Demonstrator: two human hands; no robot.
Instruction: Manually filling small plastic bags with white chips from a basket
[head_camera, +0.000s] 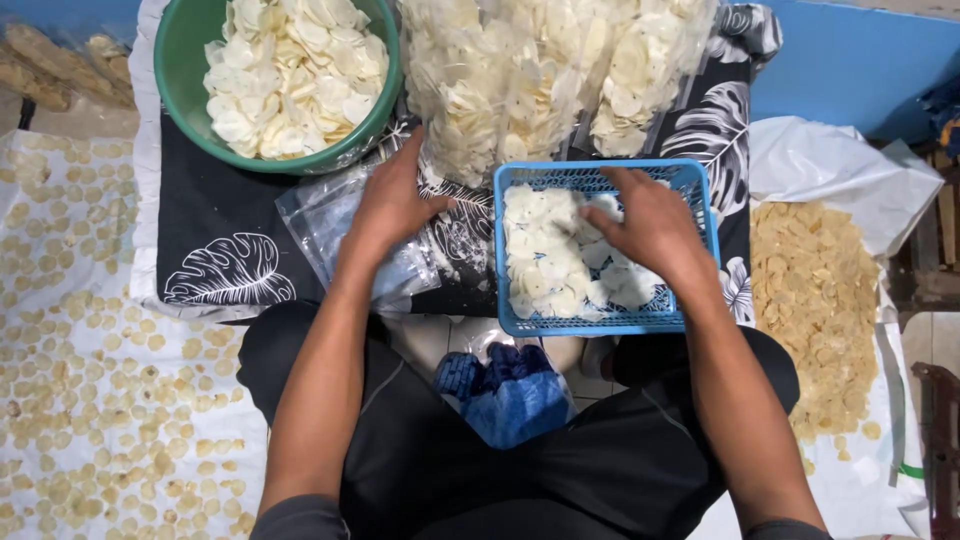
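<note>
Blue basket: the little plastic basket (604, 178) sits right in front of the person, on the dark leaf-print cloth (215, 225). It is close, so both arms can get to it without stretching.
White chips: thin, round, pale chips (545, 265) lie in the basket in a low heap. The holes in the basket would let crumbs drop out.
Right hand: the right hand (648, 222) is down in the basket, on top of the chips. Its fingers are bent and spread over them. I cannot tell if it has grabbed any.
Left hand: the left hand (392, 203) lies flat and open on a pile of empty clear bags (325, 225), just left of the basket. It presses the top bag but does not pinch it.
Green bowl: a big bowl (180, 60) full of the same white chips sits farther back on the left, within arm's reach.
Full bags: clear bags stuffed with chips (520, 70) are stacked behind the basket, out of the way.
Chips on the floor: yellowish chips lie spread on white sheets at the left (100, 350) and the right (815, 290), one layer deep, perhaps so that they can dry.
</note>
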